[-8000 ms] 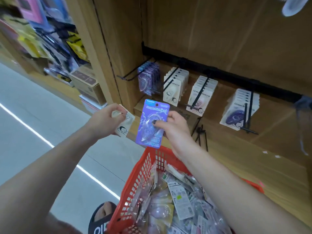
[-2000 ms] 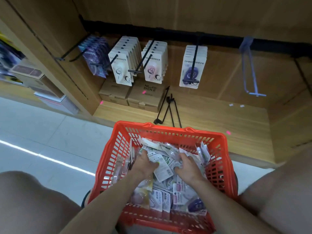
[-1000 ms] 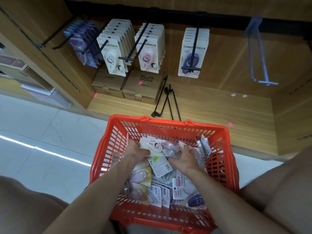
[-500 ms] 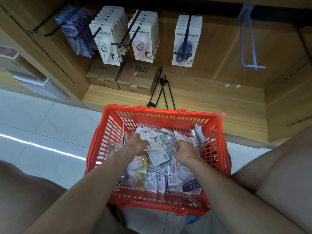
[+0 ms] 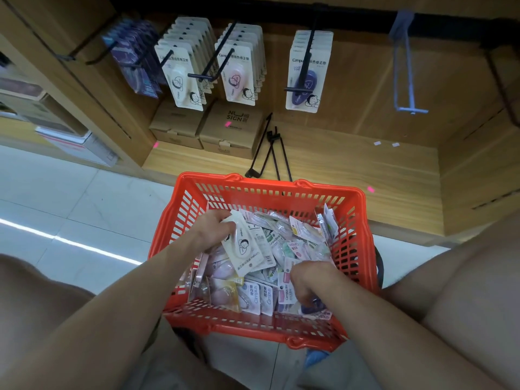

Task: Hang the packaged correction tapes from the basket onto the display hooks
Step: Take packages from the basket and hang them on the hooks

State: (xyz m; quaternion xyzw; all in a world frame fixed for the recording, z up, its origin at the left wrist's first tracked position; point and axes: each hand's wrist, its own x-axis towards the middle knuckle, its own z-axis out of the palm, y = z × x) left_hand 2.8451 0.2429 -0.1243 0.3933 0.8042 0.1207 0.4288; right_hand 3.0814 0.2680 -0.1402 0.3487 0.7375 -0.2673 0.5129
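Two bare hands are working inside one red plastic mesh basket [image 5: 254, 192] standing on the pale tiled floor [image 5: 84, 198]. Left hand [image 5: 209, 230] is pinching a white carded correction tape package [image 5: 247, 249], lifting it tilted above the heap. Right hand [image 5: 308, 278] is digging with curled fingers among the loose packaged correction tapes [image 5: 284, 240]; whether it is gripping one cannot be told. Beyond, black wire display hooks [image 5: 209, 61] are holding four rows of packages against the wooden back panel [image 5: 357, 88].
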